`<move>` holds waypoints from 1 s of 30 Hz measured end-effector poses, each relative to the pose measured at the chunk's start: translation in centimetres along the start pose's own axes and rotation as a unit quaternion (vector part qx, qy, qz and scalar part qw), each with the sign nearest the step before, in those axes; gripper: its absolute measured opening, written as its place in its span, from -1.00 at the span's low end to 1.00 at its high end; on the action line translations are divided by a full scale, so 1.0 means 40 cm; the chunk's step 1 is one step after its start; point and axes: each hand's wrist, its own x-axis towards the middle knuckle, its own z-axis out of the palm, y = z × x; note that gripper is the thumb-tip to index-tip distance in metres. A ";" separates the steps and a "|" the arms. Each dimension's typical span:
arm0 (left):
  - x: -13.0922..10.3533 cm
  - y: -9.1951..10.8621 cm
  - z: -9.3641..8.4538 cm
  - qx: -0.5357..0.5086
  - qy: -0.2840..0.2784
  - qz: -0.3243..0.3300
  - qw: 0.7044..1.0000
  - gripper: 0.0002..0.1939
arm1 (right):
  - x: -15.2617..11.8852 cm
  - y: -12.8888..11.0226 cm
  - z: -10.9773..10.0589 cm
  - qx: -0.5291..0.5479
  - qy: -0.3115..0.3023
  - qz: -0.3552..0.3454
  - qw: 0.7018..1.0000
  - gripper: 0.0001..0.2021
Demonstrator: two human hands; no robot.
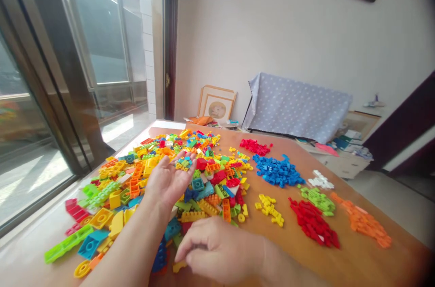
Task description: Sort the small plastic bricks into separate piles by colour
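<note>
My left hand [166, 183] is held palm up over the pile of toy building blocks. A few small blue, yellow and green blocks [183, 163] lie on it near the fingers. Lower down, my right hand [222, 248] is palm down with its fingers curled. Its index fingertip and thumb meet at a yellow block [179, 267] by the near edge of the pile. The far fingers of that hand are hidden. Around both hands spreads the mixed pile, with an orange block [226, 210] and a blue block [91, 243] among it.
Sorted heaps sit at the right of the table [272, 251]: blue [278, 170], yellow [270, 210], red [312, 222], green [318, 201], white [320, 180], orange [365, 223] and a farther crimson one [254, 147]. Glass panels [98, 33] stand left; a dotted cloth [299, 106] hangs behind.
</note>
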 end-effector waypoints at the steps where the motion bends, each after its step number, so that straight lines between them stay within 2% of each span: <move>1: 0.002 0.001 -0.001 0.004 0.001 0.002 1.000 -0.64 | -0.001 -0.005 0.020 -0.036 -0.033 -0.043 0.998 -0.75; 4: 0.008 0.003 -0.006 0.014 -0.008 0.008 1.000 -0.61 | 0.007 -0.015 0.063 -0.118 -0.103 -0.110 0.982 -0.73; 7: 0.008 0.001 -0.006 0.012 -0.019 0.007 1.000 -0.58 | 0.014 -0.023 0.092 -0.176 -0.117 -0.109 0.971 -0.72; 14: -0.007 -0.003 0.001 0.013 -0.037 0.015 0.999 -0.55 | 0.021 -0.022 0.134 -0.261 -0.065 -0.122 0.955 -0.73; 17: -0.014 -0.004 0.006 0.022 -0.050 0.018 0.998 -0.55 | 0.038 -0.017 0.142 -0.295 -0.055 -0.100 0.949 -0.70; 21: -0.025 -0.011 0.018 0.032 -0.053 0.018 0.998 -0.57 | 0.056 -0.010 0.141 -0.329 -0.050 -0.071 0.940 -0.66; 30: -0.015 -0.033 0.048 0.051 -0.021 0.037 0.998 -0.59 | 0.036 0.028 0.119 -0.323 0.012 -0.115 0.939 -0.63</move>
